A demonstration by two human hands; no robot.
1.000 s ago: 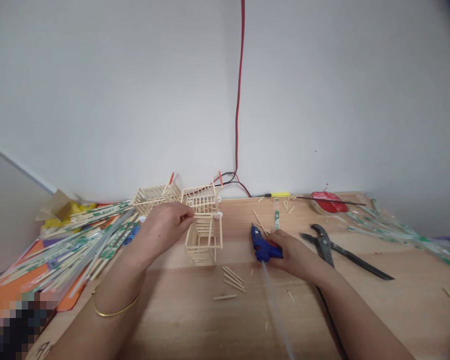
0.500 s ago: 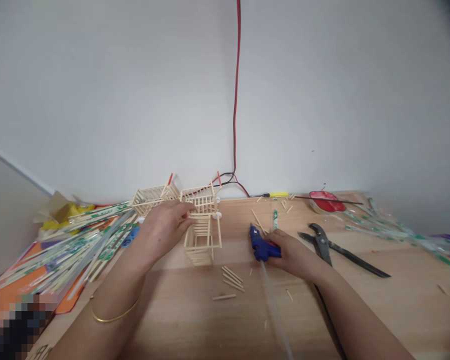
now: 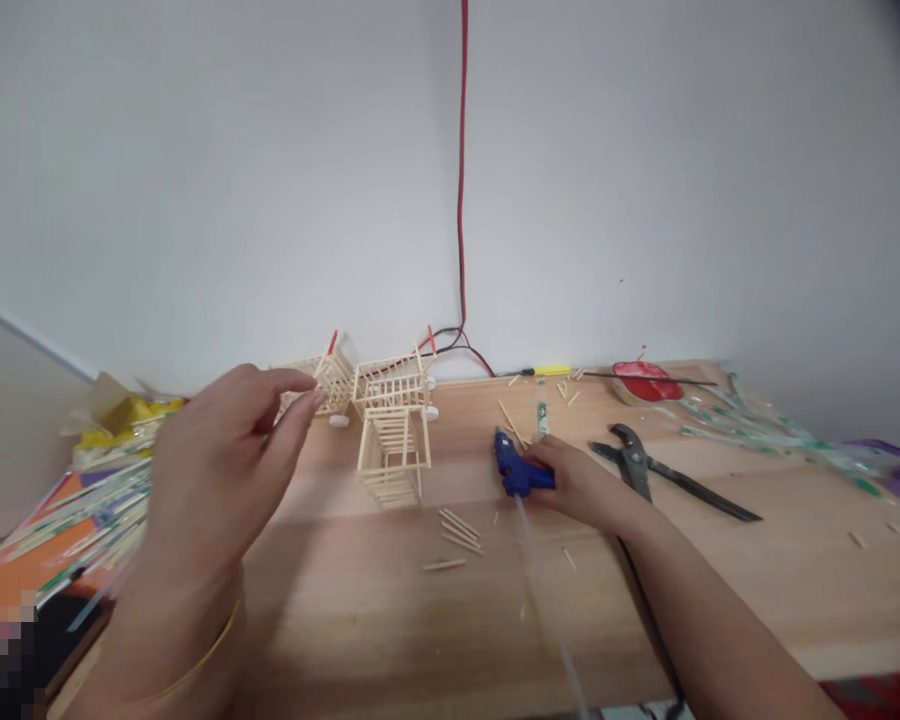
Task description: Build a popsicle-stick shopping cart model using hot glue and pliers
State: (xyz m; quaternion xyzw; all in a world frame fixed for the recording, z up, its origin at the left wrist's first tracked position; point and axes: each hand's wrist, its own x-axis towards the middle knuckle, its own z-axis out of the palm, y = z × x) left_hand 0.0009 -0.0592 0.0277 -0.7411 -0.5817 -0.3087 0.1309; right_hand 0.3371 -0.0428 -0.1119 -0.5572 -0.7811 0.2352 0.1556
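My left hand [image 3: 217, 470] is raised at the left, its thumb and index finger curved towards each other with a small gap and nothing visible between them. It is apart from the open frame of thin wooden sticks [image 3: 394, 470] standing on the table. Just behind that frame is a small stick-built cart [image 3: 391, 384] with a red bar and white wheels. Another stick cart [image 3: 336, 382] is partly hidden behind my left fingers. My right hand [image 3: 570, 478] is closed around a blue hot glue gun [image 3: 516, 468], its nozzle pointing away and a clear glue stick trailing from its back.
Short cut sticks [image 3: 461, 530] lie in front of the frame. Black-handled pliers [image 3: 667, 474] rest to the right, near a red-stained dish [image 3: 645, 382] with a thin brush across it. Wrapped sticks [image 3: 94, 510] are heaped at left; empty wrappers [image 3: 787, 440] lie at right.
My left hand has let go of the stick frame and moved left and up towards me. My right hand keeps holding the glue gun in about the same place. The view has shifted slightly.
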